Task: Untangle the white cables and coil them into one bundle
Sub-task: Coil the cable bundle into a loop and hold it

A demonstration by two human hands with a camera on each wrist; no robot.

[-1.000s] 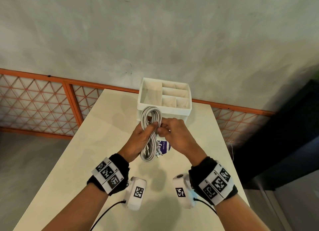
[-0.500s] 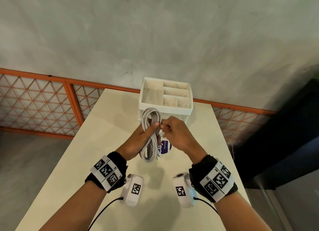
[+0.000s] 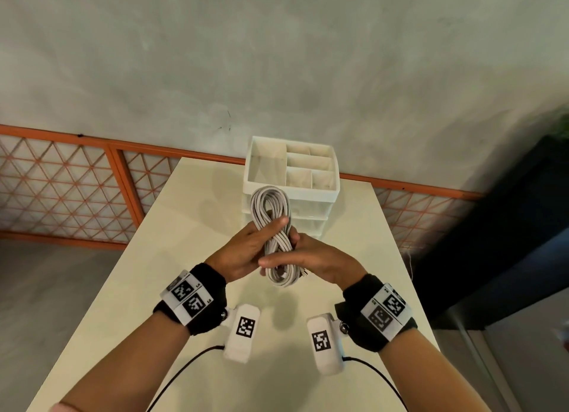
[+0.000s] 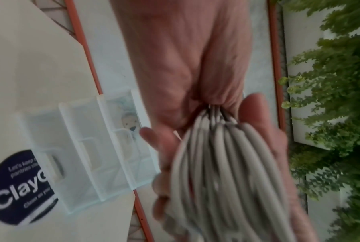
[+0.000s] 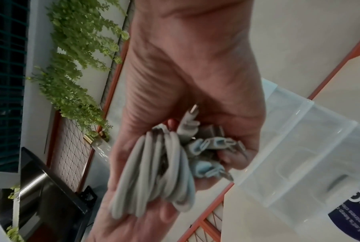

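Both hands are holding the white cables (image 3: 271, 227) above the counter (image 3: 172, 257), in front of the white organizer box (image 3: 291, 193). The cables are already lying in one long coil, pinched at the middle so that it is looking like a figure eight. Its long axis is running away from the person: the far loop is pointing toward the organizer box and the wall, and the near loop is pointing back toward the person's wrists.

The left hand (image 3: 243, 251) is closing its grip around the waist of the coil, with the thumb lying across the strands on top. The right hand (image 3: 320, 262) is gripping the near half of the coil from the other side, its fingers curled under the strands and one finger stretching across the near loop. In the right wrist view the cable plugs (image 5: 208, 142) are lying together inside the right palm, beside the strands. In the left wrist view the strands are running side by side out of the left palm; this picture is blurred.

On the counter, beside the lower drawers of the organizer box, a dark round sticker (image 4: 19, 188) with white letters is showing.
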